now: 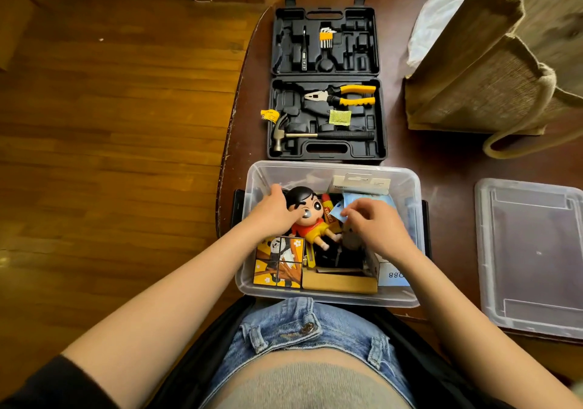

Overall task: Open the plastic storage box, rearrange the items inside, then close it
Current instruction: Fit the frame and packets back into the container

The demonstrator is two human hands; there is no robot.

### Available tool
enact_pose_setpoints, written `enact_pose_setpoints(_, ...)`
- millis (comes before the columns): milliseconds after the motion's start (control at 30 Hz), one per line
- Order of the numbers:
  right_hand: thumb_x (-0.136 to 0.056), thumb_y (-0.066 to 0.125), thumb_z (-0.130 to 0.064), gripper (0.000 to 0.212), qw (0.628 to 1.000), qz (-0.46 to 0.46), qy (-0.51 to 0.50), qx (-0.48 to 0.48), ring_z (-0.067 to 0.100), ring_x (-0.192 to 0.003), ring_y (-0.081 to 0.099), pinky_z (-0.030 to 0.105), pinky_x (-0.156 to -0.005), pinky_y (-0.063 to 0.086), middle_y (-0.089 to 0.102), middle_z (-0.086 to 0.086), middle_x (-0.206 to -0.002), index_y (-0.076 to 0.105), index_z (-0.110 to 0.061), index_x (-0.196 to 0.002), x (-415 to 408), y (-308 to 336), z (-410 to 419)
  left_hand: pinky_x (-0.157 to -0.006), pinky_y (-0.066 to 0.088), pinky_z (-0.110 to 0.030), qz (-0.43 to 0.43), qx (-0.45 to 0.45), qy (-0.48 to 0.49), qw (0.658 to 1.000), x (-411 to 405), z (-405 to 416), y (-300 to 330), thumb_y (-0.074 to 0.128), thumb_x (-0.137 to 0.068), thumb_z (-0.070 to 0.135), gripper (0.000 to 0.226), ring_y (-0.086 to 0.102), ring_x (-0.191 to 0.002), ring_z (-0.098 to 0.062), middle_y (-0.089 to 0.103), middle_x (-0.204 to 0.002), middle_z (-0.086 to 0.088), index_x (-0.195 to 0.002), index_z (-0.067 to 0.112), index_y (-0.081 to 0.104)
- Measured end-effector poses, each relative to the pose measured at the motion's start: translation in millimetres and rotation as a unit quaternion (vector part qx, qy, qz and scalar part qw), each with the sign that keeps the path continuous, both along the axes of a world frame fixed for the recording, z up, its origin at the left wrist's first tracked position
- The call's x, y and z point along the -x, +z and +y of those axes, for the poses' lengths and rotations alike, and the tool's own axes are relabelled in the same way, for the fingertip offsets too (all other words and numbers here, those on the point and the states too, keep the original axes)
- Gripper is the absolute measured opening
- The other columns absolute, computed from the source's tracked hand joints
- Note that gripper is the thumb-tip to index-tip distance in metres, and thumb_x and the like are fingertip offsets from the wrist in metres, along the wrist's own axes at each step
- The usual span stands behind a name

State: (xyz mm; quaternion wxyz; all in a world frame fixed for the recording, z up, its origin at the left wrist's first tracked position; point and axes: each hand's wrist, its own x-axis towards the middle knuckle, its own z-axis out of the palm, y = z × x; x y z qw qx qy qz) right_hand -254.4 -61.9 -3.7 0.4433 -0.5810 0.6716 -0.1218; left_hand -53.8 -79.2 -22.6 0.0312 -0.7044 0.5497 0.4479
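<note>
The clear plastic storage box (252,270) stands open at the table's near edge, and its clear lid (530,254) lies flat to the right. Inside lie a cartoon doll (310,219) with black hair and a red shirt, a yellow panda picture cube (279,262), a white packaged item (359,184) at the back, a cardboard piece (340,282) and a white box (391,274). My left hand (274,211) grips the doll's head. My right hand (375,222) pinches a light blue packet (362,202) inside the box.
An open black tool case (326,84) lies just beyond the box, holding yellow pliers (344,95), a hammer (303,134) and hex keys (326,38). A jute bag (498,68) stands at the right back, with white plastic (435,20) behind it. Wooden floor (110,125) lies left.
</note>
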Motion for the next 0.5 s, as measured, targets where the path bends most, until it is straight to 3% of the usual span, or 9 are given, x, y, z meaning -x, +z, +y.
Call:
enact_pose_setpoints(67, -0.092, 0.052, -0.018, 0.014, 0.998, 0.047, -0.025, 0.025, 0.009, -0.077, 0.058, 0.026, -0.068, 0.043, 0.063, -0.010, -0.083, 0.065, -0.019, -0.088, 11.0, -1.3, -1.1, -0.099, 0.045, -0.041, 0.084, -0.034, 0.053, 0.994, 4.6, -6.2, -9.1, 0.064, -0.088, 0.035, 0.077, 0.050, -0.121, -0.030, 0.047, -0.136, -0.016, -0.143, 0.002, 0.023)
enact_pose_setpoints(133, -0.092, 0.051, -0.015, 0.013, 0.997, 0.063, -0.023, 0.034, 0.008, -0.082, 0.056, 0.024, -0.070, 0.041, 0.061, -0.010, -0.089, 0.062, -0.022, -0.088, 18.9, -2.4, -0.2, -0.103, 0.042, -0.044, 0.152, -0.042, 0.090, 0.983, 9.7, -8.3, -16.3, 0.070, -0.084, 0.029, 0.067, 0.050, -0.123, -0.031, 0.052, -0.131, -0.015, -0.136, 0.000, 0.037)
enact_pose_setpoints(300, -0.093, 0.053, -0.017, 0.014, 0.999, 0.021, -0.017, 0.022, 0.011, -0.087, 0.062, 0.031, -0.080, 0.052, 0.069, -0.004, -0.095, 0.067, -0.018, -0.092, 21.1, 1.3, 4.4, -0.085, 0.050, -0.036, 0.127, 0.020, 0.127, 0.984, 19.0, -5.0, -21.6, 0.076, -0.075, 0.039, 0.064, 0.054, -0.107, -0.020, 0.053, -0.116, 0.001, -0.123, 0.020, 0.039)
enact_pose_setpoints(400, -0.093, 0.052, -0.017, 0.015, 0.999, -0.023, -0.035, 0.029, 0.012, -0.084, 0.064, 0.033, -0.079, 0.054, 0.068, -0.004, -0.086, 0.066, -0.020, -0.089, 18.1, 6.7, 4.0, -0.076, 0.049, -0.034, 0.113, 0.113, 0.080, 0.984, 18.0, -2.8, -1.8, 0.073, -0.071, 0.049, 0.059, 0.057, -0.096, -0.020, 0.055, -0.108, 0.005, -0.111, 0.030, 0.034)
enact_pose_setpoints(500, -0.094, 0.051, -0.016, 0.016, 0.998, -0.053, -0.028, 0.030, 0.012, -0.082, 0.064, 0.032, -0.078, 0.053, 0.068, -0.004, -0.083, 0.065, -0.021, -0.088, 12.3, 10.4, -1.9, -0.069, 0.050, -0.032, 0.096, 0.232, 0.046, 0.967, 5.6, 2.2, 25.2, 0.068, -0.063, 0.061, 0.065, 0.059, -0.089, -0.018, 0.054, -0.104, 0.011, -0.110, 0.038, 0.030)
